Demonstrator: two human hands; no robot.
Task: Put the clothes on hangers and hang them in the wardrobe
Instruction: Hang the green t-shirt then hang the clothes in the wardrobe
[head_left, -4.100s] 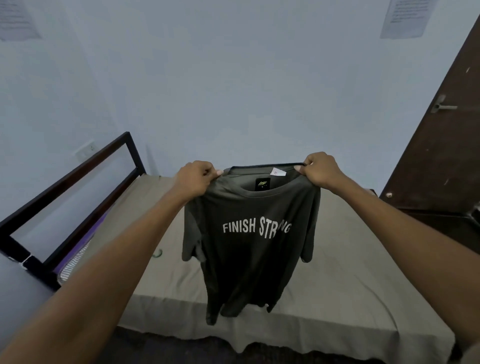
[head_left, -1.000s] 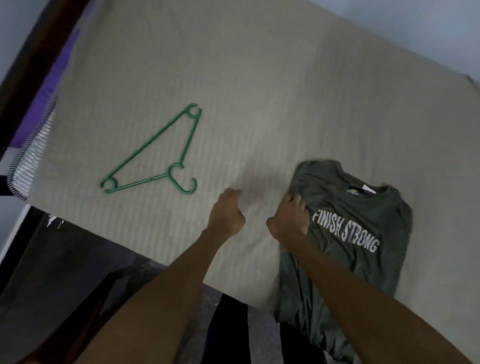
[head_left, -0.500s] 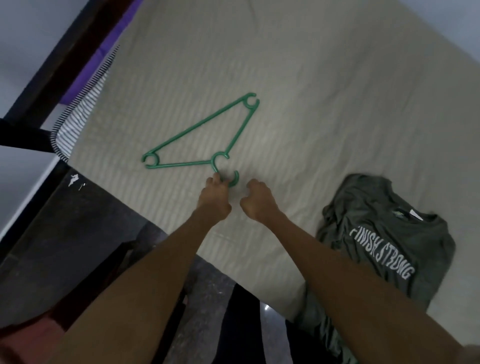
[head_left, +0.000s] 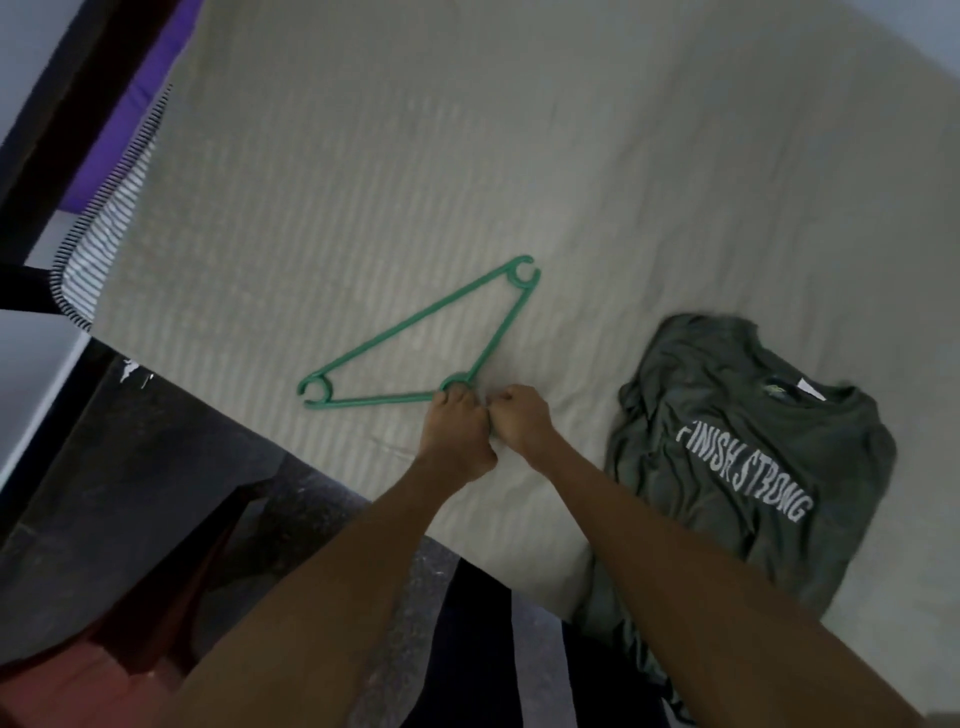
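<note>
A green plastic hanger lies flat on the beige bed sheet. Its hook end points toward me and is covered by my hands. My left hand has its fingers curled over the hanger's neck and hook. Pressed against it on the right, my right hand is closed in a fist on the sheet; I cannot see whether it touches the hook. The dark green T-shirt printed "FINISH STRONG" lies crumpled to the right, apart from both hands, its lower part hanging over the bed's near edge.
A dark bed frame runs along the left, with a purple and striped mattress edge beside it. Dark floor shows below the bed's near edge. No wardrobe is in view.
I laid the T-shirt on the bed and let go of it. Both hands moved left to the hanger, and my left fingers have now closed over its hook.
</note>
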